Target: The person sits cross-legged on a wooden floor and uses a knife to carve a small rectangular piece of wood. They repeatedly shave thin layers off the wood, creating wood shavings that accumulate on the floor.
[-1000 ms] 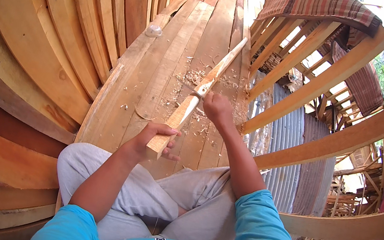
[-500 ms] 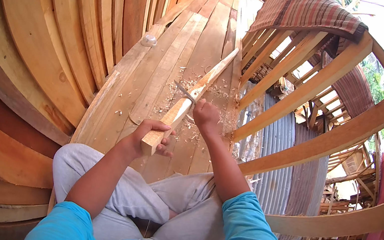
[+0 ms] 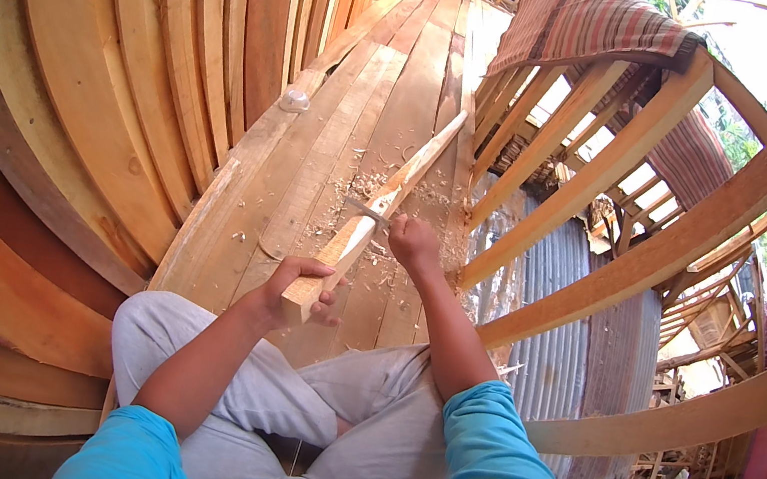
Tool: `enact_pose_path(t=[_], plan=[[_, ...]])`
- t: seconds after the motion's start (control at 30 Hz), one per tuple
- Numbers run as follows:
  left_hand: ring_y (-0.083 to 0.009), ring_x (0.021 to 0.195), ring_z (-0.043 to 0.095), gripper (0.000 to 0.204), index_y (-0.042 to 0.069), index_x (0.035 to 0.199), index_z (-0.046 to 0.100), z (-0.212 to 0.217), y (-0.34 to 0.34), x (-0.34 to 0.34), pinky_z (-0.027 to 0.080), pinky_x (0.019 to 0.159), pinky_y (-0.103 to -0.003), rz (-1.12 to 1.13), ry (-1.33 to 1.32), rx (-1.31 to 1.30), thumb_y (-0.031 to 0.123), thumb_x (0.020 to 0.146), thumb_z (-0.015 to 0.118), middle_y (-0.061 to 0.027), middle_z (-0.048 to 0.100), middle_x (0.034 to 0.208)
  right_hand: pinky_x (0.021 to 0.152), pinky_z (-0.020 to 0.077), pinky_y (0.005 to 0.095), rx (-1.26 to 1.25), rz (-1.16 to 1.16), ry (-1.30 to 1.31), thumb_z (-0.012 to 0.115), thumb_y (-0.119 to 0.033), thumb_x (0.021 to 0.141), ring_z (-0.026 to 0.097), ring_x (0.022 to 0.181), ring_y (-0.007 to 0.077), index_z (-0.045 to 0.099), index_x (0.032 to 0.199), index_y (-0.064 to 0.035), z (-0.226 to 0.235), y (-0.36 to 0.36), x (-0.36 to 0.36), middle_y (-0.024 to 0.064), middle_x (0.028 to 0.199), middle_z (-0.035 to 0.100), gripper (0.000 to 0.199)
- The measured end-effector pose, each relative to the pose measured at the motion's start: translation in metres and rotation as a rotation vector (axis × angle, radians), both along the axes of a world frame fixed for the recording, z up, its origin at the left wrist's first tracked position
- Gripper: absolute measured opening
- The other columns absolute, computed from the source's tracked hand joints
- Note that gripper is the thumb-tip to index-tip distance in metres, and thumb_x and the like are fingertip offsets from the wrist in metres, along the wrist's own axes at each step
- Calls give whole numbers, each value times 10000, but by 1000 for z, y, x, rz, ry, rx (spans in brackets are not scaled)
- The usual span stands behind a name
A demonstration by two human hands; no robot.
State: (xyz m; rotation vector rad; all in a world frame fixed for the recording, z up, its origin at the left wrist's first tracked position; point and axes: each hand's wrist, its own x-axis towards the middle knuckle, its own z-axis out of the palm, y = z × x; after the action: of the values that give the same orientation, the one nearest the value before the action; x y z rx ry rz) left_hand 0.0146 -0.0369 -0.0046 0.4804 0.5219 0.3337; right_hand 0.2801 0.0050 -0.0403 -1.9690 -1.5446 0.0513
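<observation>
A long, squared wooden stick (image 3: pixel 355 237) points away from me, its far end tapered and its near end a blunt square block. My left hand (image 3: pixel 296 288) is wrapped round that near end from below. In my right hand (image 3: pixel 414 244) is a knife (image 3: pixel 366 208), its handle hidden by the closed fingers. The narrow blade lies crosswise on the stick, where pale, freshly cut wood shows around it.
Curled shavings (image 3: pixel 367 184) are scattered over the plank floor (image 3: pixel 319 138). A small clear container (image 3: pixel 294 101) sits near the curved ribs (image 3: pixel 110 52) on the left. On the right are slanted beams (image 3: pixel 609 166), a striped cloth (image 3: pixel 592 21) and corrugated metal sheets (image 3: pixel 544 312).
The knife has shifted slightly nearer along the stick, and its blade lies flatter across it. My left hand keeps its hold; the whole view has tilted a little.
</observation>
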Motion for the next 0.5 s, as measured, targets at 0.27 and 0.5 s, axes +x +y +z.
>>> enact_pose_path(t=[0.27,0.5], plan=[[-152,510,551,361,2,1122,547,-4,3,8,535,810,-455,-35,43,41,280,893,576,-40,545,709,762,508,563,-33,-20,-37,320,-351,1000,655,790,481,687,756,26,-28,5,12,283,811,671,580],[-154,505,558,346,16,1118,550,10,0,-10,574,759,-460,10,259,135,265,885,614,-45,542,708,767,507,567,-237,29,-91,296,-350,1018,660,810,470,668,728,35,17,-3,-24,274,824,684,609]])
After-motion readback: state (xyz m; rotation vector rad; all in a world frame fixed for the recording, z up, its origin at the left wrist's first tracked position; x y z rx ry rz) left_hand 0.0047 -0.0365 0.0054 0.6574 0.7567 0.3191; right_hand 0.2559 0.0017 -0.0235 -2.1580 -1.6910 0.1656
